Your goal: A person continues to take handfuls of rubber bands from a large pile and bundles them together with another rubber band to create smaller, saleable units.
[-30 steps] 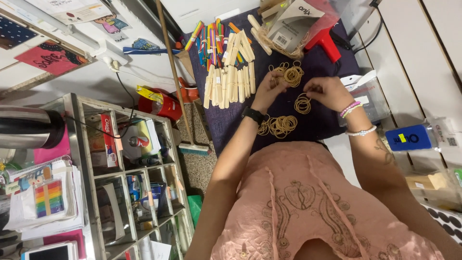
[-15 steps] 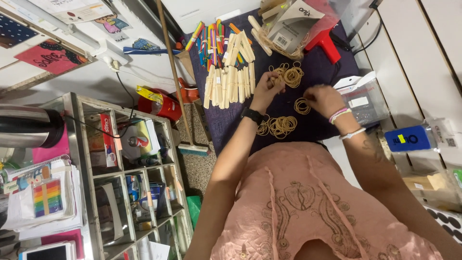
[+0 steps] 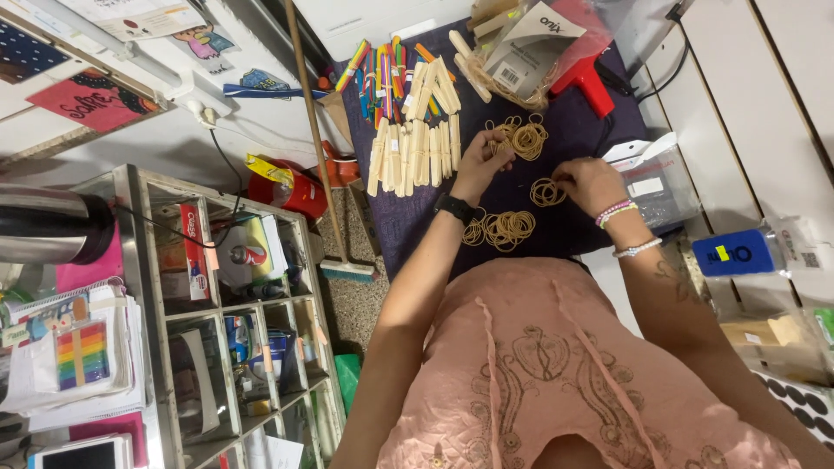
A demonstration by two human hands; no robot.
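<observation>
Landmark: dark purple work mat.

- Torn cardboard packet, tan and white with barcode label, at mat's far edge.
- Clear plastic box, white label on lid, at mat's right edge.
- Blue rectangular package with yellow mark, right of mat, nearer than clear box.
- Pink card sign and white sheet with cartoon figure, on wall far left of mat.
- Red-and-white carton, upright in grey shelf unit left of mat.
</observation>
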